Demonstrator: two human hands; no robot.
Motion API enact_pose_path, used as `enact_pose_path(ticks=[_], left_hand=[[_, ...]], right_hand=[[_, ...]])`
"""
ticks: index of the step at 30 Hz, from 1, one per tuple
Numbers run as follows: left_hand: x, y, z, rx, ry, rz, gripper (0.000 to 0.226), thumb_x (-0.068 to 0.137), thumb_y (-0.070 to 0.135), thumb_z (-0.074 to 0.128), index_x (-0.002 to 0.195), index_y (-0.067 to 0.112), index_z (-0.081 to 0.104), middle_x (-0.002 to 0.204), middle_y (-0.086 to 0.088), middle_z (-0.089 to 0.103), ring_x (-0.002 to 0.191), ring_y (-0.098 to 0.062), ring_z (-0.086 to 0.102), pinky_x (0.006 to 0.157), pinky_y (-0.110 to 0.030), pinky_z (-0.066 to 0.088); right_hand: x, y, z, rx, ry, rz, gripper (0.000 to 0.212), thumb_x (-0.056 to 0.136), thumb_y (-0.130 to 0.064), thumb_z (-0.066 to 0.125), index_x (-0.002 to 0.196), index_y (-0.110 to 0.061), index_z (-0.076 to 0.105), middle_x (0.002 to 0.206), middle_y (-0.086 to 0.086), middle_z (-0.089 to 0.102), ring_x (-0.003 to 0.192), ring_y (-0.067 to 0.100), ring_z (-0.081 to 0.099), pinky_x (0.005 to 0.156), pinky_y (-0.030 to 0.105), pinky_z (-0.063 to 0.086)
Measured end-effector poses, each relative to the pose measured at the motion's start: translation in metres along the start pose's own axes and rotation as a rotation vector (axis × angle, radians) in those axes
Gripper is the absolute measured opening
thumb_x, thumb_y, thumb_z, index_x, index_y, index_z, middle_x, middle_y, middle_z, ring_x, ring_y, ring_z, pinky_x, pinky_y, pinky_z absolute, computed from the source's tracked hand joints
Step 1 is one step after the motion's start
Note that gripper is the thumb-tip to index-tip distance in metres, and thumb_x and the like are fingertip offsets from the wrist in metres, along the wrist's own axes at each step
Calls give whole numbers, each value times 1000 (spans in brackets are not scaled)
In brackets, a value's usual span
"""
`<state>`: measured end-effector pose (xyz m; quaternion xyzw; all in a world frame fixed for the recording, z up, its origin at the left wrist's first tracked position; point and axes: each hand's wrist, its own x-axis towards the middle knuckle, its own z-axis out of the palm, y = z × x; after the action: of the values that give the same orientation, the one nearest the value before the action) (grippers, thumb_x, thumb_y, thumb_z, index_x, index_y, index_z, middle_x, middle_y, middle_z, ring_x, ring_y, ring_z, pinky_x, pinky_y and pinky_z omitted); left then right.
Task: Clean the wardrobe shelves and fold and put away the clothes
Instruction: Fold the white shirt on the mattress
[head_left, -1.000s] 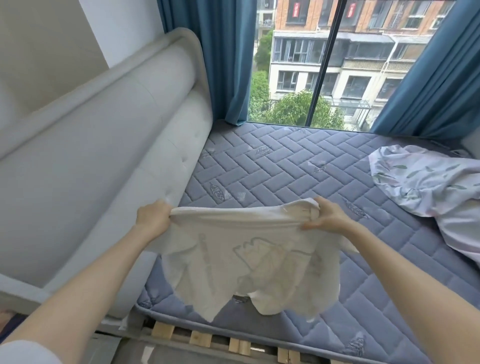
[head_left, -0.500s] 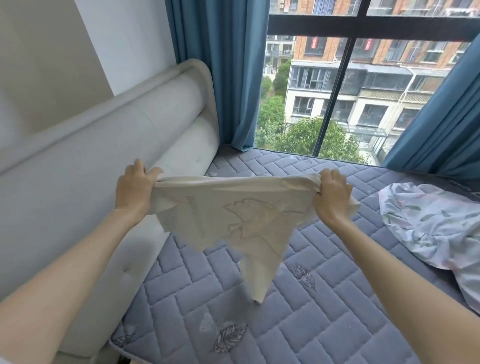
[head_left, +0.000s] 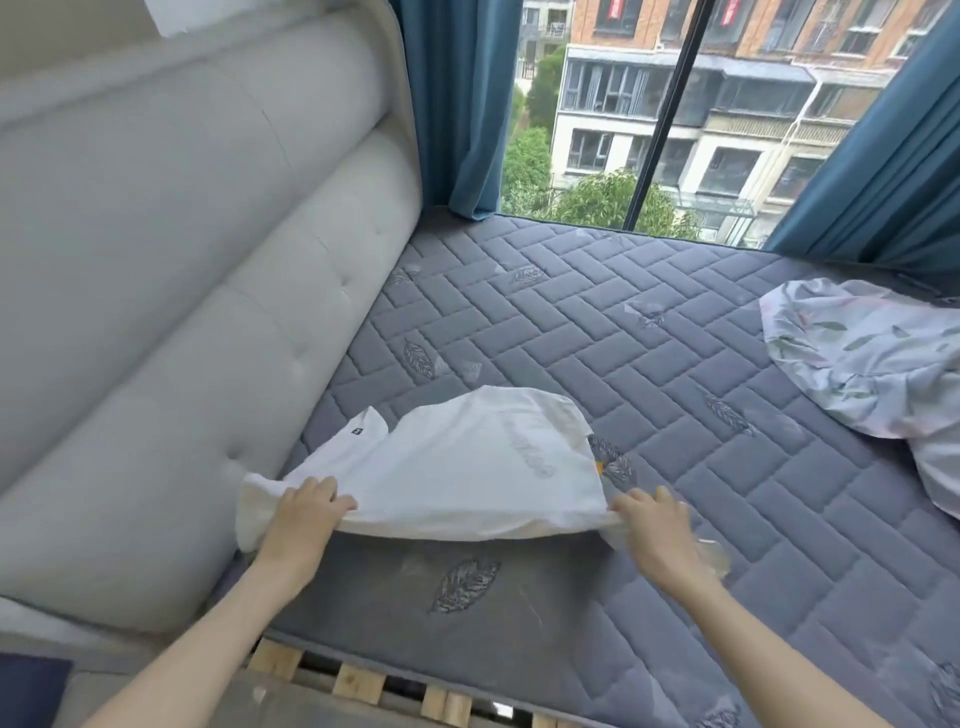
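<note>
Currently logged: both hands were clamped on the near hem edge of a white T-shirt (head_left: 467, 457), holding that edge lifted just off the mattress (head_left: 649, 364). Left hand (head_left: 304, 514) had fingers curled over the top of the fabric at the shirt's left corner, closed on the cloth. Right hand (head_left: 652, 525) was closed on the shirt's right corner, knuckles up, fabric running out under the fingers; that hand was a bit motion-blurred, so the exact finger placement wasn't readable.

Shirt position relative to the mattress: near-left part, close to the front edge, left side touching or nearly touching the padded headboard (head_left: 182, 312). Far end of the shirt lay down on the quilted surface; the near edge sagged between the two hands, with a shadowed gap under it. A sleeve stuck up at the far left with a small dark tag on it. Faint print showed through the cloth, so the printed side seemed to face down or inward; can't confirm which.

Other stuff on the mattress: a crumpled floral sheet (head_left: 872, 358) at the right side, well apart from the shirt. Mattress cover was grey-blue, herringbone quilted with leaf motifs. Wooden bed slats (head_left: 358, 680) were exposed below the mattress's front edge. Beyond the mattress's far edge: a window (head_left: 649, 119) with blue curtains (head_left: 457, 104) on both sides, apartment block and trees outside.
</note>
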<state>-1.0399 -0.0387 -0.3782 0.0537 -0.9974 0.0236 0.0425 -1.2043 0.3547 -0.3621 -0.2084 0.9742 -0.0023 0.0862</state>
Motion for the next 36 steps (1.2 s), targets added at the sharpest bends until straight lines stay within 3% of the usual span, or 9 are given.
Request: enact_pose_path(ticks=[3,6,10,13,18,23,29,33,36], left_hand=[[-40,6,100,-2,-106,6,67,14,-7,86,71,24,69,68,-1,46,62,-23,45,47,-27,32],[-84,11,192,-14,-174,-10,84,14,-10,85,88,27,72,90,-4,58,75,-21,44,46,-30,45],[-128,29,280,-152,-193,-118,108,39,-27,64,131,30,57,138,-4,53,104,-29,59,73,-41,56],[-135,43,316,-177,-88,-200,111,40,-23,63,135,33,50,138,-1,51,100,-29,57,67,-40,50],[-134,51,350,-217,173,-299,86,55,-11,63,130,32,59,135,10,55,104,-23,50,79,-41,43],[-130,57,369,-247,424,-315,62,67,8,35,116,23,70,114,8,69,87,-21,47,68,-39,42],[-121,53,372,-363,481,-321,48,75,-8,47,106,14,75,99,1,72,76,-21,39,65,-36,41],[-124,54,363,-395,421,-312,53,74,-21,56,111,13,73,102,0,71,80,-14,36,70,-32,39],[-129,50,352,-343,368,-260,52,73,-20,62,111,14,73,102,0,71,78,-20,42,68,-38,44]], right_hand=[[-22,3,90,23,-48,13,35,76,3,52,90,-29,59,90,-6,62,91,20,47,66,32,20],[-34,4,172,186,-84,-12,31,76,3,53,72,-27,49,74,-4,57,76,22,48,56,25,22],[-26,-7,253,388,-17,45,32,73,-1,48,82,-32,51,78,-8,56,76,19,51,59,32,43],[-10,-21,300,417,180,52,24,79,-5,57,88,-26,64,70,-13,58,72,22,56,63,31,41],[20,-28,360,439,386,107,17,80,-7,60,87,-18,70,78,6,69,74,31,62,58,32,37],[25,-31,375,411,538,69,14,81,-9,56,83,-15,68,66,11,65,61,34,59,53,35,42],[26,-32,369,355,458,71,14,81,-7,52,86,-15,63,57,10,53,58,33,49,53,35,36],[21,-34,358,323,340,62,16,84,-10,47,88,-17,61,56,4,47,63,30,48,56,36,39],[7,-32,346,273,217,90,16,89,-14,44,86,-18,59,60,-2,43,68,29,48,58,33,35]])
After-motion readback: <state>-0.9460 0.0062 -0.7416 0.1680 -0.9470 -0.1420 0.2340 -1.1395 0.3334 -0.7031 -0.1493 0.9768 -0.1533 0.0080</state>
